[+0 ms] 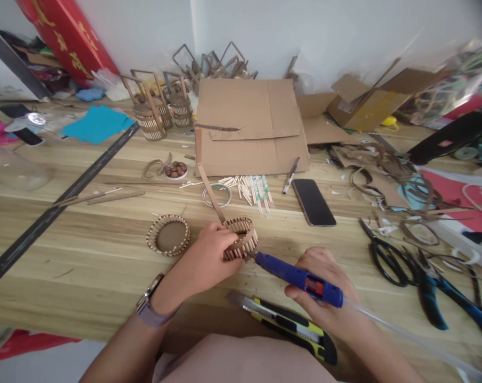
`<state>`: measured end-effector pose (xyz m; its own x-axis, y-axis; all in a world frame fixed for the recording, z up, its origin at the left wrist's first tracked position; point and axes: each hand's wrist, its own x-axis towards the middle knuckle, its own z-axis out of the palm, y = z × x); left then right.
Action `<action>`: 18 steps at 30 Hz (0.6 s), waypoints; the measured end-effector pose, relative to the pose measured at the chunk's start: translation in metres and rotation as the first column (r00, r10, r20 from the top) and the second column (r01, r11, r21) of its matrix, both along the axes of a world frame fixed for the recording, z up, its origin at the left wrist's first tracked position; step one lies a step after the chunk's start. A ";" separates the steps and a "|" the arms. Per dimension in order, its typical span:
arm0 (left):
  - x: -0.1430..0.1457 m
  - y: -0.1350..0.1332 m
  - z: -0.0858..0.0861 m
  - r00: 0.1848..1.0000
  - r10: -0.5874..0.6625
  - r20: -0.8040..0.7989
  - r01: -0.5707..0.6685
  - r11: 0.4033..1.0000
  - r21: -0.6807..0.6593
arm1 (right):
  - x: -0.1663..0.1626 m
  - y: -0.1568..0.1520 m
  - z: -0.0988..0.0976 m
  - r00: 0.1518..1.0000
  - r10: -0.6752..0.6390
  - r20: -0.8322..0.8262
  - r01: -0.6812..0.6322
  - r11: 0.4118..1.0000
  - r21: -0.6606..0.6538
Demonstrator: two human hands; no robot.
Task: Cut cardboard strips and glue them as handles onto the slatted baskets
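Observation:
My left hand (213, 255) is closed on the side of a small round basket (249, 236) made of short wooden sticks and brown strips. One long strip (211, 191) rises from this basket, leaning to the left. In my right hand (329, 298) is a blue glue gun (283, 270), gripped with its nozzle at the basket's lower right side. A clear glue stick (408, 335) runs out of its back end. Left of my left hand sits a second shallow round basket (169, 235) with a brown bottom.
A yellow-black utility knife (289, 324) lies close to my body. Scissors (392, 260), pliers (436, 287) and a phone (314, 202) are on the right. Cut sticks (252, 191), a tape roll (217, 196) and cardboard (249, 106) lie ahead; finished-looking baskets (149, 119) stand behind.

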<state>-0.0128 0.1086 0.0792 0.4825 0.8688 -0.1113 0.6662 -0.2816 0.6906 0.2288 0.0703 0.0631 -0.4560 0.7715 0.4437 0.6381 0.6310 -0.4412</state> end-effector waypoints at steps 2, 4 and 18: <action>0.000 0.000 0.000 1.000 -0.005 -0.001 0.005 1.000 0.001 | 0.000 0.000 0.000 1.000 0.001 0.001 -0.001 1.000 0.008; 0.000 0.000 -0.001 1.000 -0.007 -0.003 0.007 1.000 0.004 | 0.000 0.001 -0.001 1.000 -0.001 0.000 0.001 1.000 0.014; 0.002 -0.001 -0.013 0.978 0.022 -0.206 0.018 0.982 0.188 | 0.016 -0.004 -0.010 0.991 -0.094 -0.098 0.086 0.993 -0.082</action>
